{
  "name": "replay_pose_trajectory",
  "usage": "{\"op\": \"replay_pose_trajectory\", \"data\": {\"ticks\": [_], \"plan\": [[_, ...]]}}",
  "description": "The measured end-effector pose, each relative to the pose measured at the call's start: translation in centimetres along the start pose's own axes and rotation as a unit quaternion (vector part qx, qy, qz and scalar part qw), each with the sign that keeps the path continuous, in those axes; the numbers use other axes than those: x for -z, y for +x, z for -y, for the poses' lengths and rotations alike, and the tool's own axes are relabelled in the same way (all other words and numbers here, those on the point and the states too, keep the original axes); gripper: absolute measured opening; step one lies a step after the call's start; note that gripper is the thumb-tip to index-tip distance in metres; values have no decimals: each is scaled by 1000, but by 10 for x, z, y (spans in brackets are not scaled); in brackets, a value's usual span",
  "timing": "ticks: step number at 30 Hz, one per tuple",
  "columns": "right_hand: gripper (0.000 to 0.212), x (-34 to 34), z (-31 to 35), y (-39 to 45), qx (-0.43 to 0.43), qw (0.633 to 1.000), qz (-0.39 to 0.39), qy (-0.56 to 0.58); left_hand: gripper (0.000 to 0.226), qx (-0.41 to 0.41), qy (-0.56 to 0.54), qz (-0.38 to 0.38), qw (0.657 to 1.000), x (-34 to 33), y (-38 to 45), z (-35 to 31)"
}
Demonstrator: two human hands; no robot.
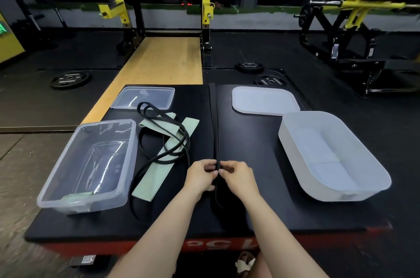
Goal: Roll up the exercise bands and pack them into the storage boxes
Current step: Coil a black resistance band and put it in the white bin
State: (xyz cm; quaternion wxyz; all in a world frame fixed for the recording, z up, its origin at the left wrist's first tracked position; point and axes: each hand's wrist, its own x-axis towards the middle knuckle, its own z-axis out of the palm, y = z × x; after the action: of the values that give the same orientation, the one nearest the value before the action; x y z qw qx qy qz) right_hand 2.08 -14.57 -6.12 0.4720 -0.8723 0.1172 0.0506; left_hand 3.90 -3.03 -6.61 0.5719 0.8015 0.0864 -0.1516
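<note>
Gym floor with racks and weight plates; in the foreground a black padded platform (250, 141) carrying all items.

Frosted white box (295, 139), right of centre, open, nothing visible inside; its lid (263, 100) lies flat just above it in the frame.

Clear box (68, 182), lower left, open, something pale green at its near end; clear lid (145, 95) beyond it.

Green bands (156, 170) with a thin black band (181, 136) looped loosely over them, between clear box and centre.

Long black band (213, 118) — stretched straight down the middle of the frame, long axis running from the platform's far edge toward the viewer, near end at the hands.

Left hand (201, 175) and right hand (236, 174), lower centre, both pinching this band's near end.

Risk, as judged: a slack first turn would let the roll spring open — rubber resists coiling; drifting sideways would skew it.
</note>
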Motion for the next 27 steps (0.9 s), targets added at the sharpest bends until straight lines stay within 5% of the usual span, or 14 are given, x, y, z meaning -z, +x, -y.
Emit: {"op": "replay_pose_trajectory", "data": {"ticks": [13, 18, 27], "plan": [[27, 3, -14, -42, -4, 1000, -26, -3, 32, -11, -37, -35, 999, -14, -40, 11], [25, 11, -18, -51, -7, 999, -50, 2, 47, -24, -46, -12, 999, -18, -51, 17], [20, 6, -31, -69, -3, 999, -47, 9, 46, -72, 75, 45, 994, -11, -61, 23]]}}
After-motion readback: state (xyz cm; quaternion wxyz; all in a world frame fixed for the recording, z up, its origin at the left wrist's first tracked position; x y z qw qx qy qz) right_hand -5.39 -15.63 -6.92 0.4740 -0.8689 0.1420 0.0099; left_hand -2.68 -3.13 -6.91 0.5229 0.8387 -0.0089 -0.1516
